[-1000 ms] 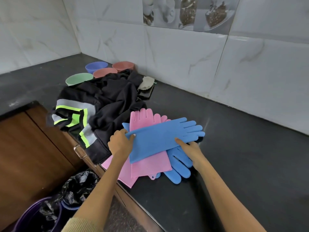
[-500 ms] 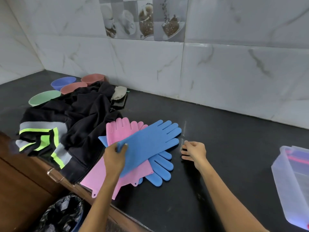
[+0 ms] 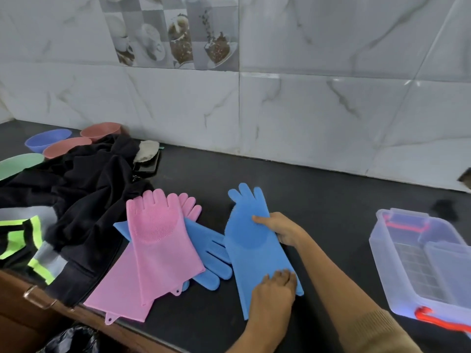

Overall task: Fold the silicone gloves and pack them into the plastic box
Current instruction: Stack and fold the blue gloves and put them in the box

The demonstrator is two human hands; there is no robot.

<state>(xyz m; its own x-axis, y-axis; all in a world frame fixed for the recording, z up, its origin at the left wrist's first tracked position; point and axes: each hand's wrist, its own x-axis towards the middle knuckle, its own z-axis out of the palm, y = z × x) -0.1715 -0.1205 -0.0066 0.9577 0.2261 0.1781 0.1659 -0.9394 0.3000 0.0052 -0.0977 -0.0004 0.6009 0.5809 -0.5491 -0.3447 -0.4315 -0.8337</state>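
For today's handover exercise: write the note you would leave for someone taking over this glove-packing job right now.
Left hand: fingers lie flat on the cuff end of the blue glove, pressing it to the counter.
Right hand: holds the same glove's right edge near the palm.
That glove lies flat and unfolded, apart from the others.
Second blue glove and two pink gloves are piled to the left, unfolded.
Plastic box stands open at the right, no gloves inside.
Done: one glove separated.
Left: fold all four, pack them in the box.

A home kitchen is indicated — dark counter (image 3: 318, 200), marble-look tiles (image 3: 331, 118) beyond the hands, bowls (image 3: 48, 141) far left.
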